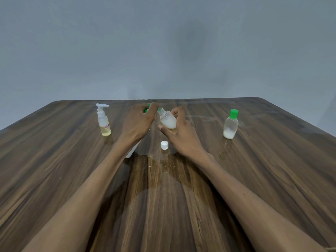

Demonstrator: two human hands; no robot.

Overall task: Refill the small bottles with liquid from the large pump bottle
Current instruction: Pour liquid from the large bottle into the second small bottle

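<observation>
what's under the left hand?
Left hand covers a white pump bottle; only its base and green pump bits show. The nozzle is hidden.

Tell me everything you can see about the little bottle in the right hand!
The little bottle is clear plastic with a ridged screw neck and no cap on. White, cloudy liquid fills much of it. It is tilted, neck pointing left toward the left hand, and held off the table. The right hand wraps it, thumb beneath and fingers behind. A white cap lies on the table below it.

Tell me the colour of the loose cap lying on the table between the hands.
White. The loose cap shows clearly in the head view.
</observation>
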